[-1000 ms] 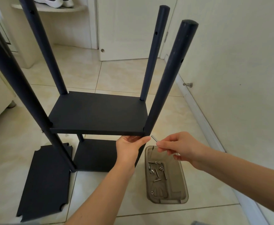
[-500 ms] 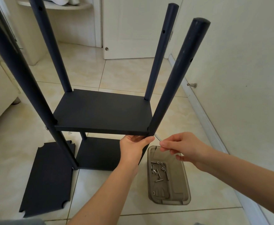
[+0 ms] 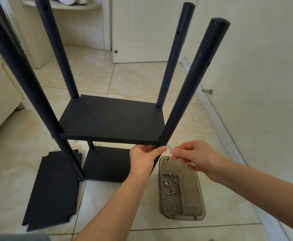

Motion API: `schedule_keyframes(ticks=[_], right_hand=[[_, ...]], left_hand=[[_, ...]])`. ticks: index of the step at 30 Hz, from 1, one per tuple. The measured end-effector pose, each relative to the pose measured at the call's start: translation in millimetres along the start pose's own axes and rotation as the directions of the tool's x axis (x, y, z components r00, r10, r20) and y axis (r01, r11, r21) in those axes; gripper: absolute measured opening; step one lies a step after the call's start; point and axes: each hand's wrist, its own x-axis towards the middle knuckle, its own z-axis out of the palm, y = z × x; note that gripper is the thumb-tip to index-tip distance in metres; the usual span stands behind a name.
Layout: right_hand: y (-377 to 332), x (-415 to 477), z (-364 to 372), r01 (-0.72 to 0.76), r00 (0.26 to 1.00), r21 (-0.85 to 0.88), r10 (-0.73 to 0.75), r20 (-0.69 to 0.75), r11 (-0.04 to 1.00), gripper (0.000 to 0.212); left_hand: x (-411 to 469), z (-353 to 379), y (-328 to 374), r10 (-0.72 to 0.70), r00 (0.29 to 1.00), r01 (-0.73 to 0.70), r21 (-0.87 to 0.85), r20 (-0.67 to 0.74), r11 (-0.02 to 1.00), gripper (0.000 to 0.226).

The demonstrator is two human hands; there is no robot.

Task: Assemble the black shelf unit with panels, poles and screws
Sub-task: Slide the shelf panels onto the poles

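Head view: your left hand [image 3: 146,154] grips the panel [image 3: 111,119] edge; right hand [image 3: 199,158] pinches a screw [image 3: 168,146] — pole [image 3: 190,87] joint touching-close at its 10 o'clock, shaft aimed there.

Screws [image 3: 171,183] in tray [image 3: 197,204] right of shelf [image 3: 111,119]

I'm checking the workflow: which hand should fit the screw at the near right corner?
Right. The right hand pinches the screw beside the near right pole, while the left hand grips the panel edge there, steadying it.
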Motion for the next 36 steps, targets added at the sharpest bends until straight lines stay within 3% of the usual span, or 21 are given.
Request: schedule_keyframes(ticks=[13,36], right_hand=[[-1.6,0.4,0.4,0.092,0.993,-0.127,-0.1,-0.057,0.988,0.01],[-2.8,5.2,4.7,0.13,0.988,-0.13,-0.14,-0.071,0.983,0.01]], left_hand=[[1.0,0.5,-0.3,-0.015,1.0,0.015,-0.007,0.0,1.0,0.021],[-0.1,0.6,-0.1,-0.015,1.0,0.014,0.023,0.008,1.0,0.022]])
